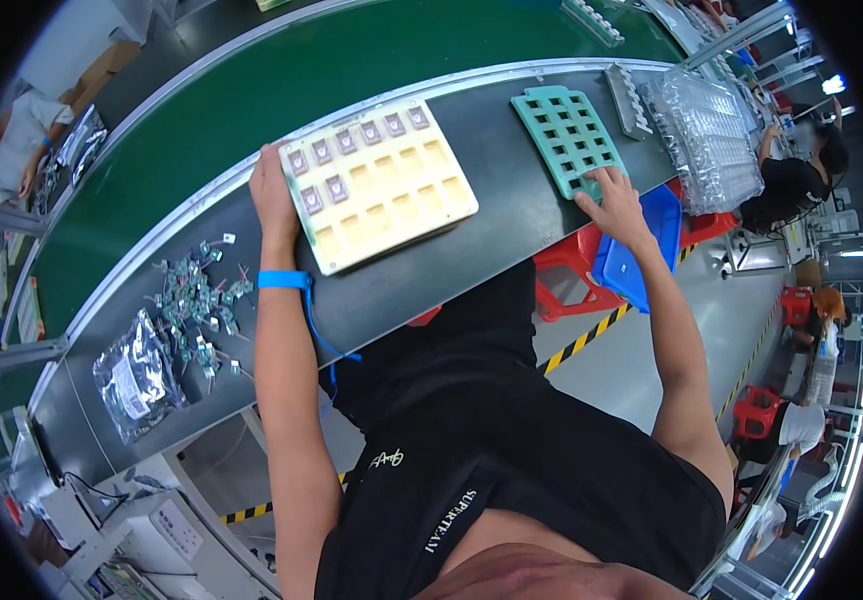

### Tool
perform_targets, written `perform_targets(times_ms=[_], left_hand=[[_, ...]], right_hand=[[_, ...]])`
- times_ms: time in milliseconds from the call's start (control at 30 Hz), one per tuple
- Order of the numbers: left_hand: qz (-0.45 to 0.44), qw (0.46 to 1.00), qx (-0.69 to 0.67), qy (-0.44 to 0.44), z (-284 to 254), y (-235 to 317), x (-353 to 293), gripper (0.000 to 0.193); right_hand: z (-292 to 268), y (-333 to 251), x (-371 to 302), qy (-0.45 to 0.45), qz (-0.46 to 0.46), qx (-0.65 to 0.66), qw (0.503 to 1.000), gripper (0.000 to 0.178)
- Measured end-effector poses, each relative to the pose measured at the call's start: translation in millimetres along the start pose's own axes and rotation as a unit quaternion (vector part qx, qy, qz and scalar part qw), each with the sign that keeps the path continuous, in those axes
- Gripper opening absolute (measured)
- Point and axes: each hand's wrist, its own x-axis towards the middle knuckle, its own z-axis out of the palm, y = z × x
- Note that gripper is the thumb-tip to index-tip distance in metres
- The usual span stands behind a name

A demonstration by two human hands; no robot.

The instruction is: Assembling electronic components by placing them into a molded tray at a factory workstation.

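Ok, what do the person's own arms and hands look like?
The left hand and right hand are ungloved. A flat blue band circles the left wrist, trailing a thin blue cord. The right wrist is bare; the black shirt has short sleeves.

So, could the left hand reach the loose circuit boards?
Probably yes: the left hand is at the edge of the cream tray, with nothing visible blocking its way to the circuit boards.
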Motion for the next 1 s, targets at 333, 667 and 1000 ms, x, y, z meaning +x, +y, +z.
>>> perform_targets(times_ms=[333, 667, 1000], left_hand=[[-0.039, 0.979, 0.193, 0.057, -30, -14, -8, 0.02], [-0.132, 0.969, -0.042, 0.206, 2, 11, -16, 0.033], [-0.123, 0.97, -0.035, 0.206, 19, 13, -15, 0.027]], right_hand=[[20, 122, 209, 0.145, 0.037, 0.058, 0.987, 0.044], [61, 251, 431, 0.181, 0.133, -0.091, 0.97, 0.057], [54, 210, 446, 0.056, 0.267, -0.049, 0.961, 0.075]])
